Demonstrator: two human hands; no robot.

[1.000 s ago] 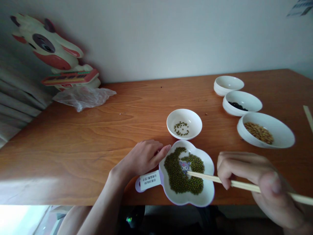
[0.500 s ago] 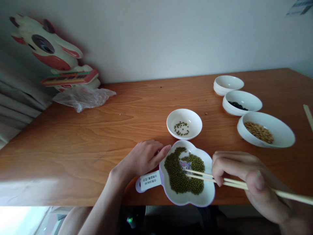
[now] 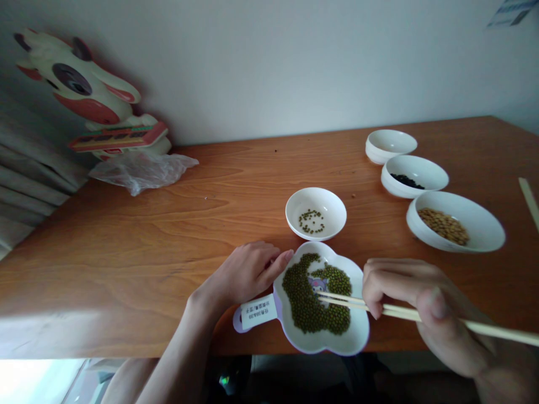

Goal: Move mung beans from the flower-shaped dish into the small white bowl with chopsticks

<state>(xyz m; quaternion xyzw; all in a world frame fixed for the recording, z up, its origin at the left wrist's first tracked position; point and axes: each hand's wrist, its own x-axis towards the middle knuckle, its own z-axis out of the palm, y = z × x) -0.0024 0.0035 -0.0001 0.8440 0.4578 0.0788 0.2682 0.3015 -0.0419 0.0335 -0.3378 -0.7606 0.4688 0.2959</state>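
Observation:
A pair of light wooden chopsticks [image 3: 398, 312] is held in my right hand [image 3: 429, 306], at the right of the dish. Their tips, close together, reach the cartoon figure on the floor of the scalloped white dish [image 3: 357, 331]; I cannot make out a bean between them. Green mung beans [image 3: 301, 292] lie around that figure in a thick ring. My left hand [image 3: 248, 269] rests on the table, its thumb stretched to the dish's left rim and its fingers loosely bent. The dish's purple handle bears a white label [image 3: 257, 312]. Just behind stands a white bowl [image 3: 334, 210] with scattered mung beans [image 3: 310, 221].
At the right, three white bowls form a slanting row: one with tan beans [image 3: 442, 224], another with black beans [image 3: 407, 180], and a rear bowl [image 3: 389, 147] whose floor is partly hidden. A cow toy [image 3: 92, 92] and clear plastic bag [image 3: 143, 171] sit at the back left.
The chopstick tips have drawn slightly closer together over the cartoon figure. My left hand stays at the dish's rim. The whole view has shifted a little.

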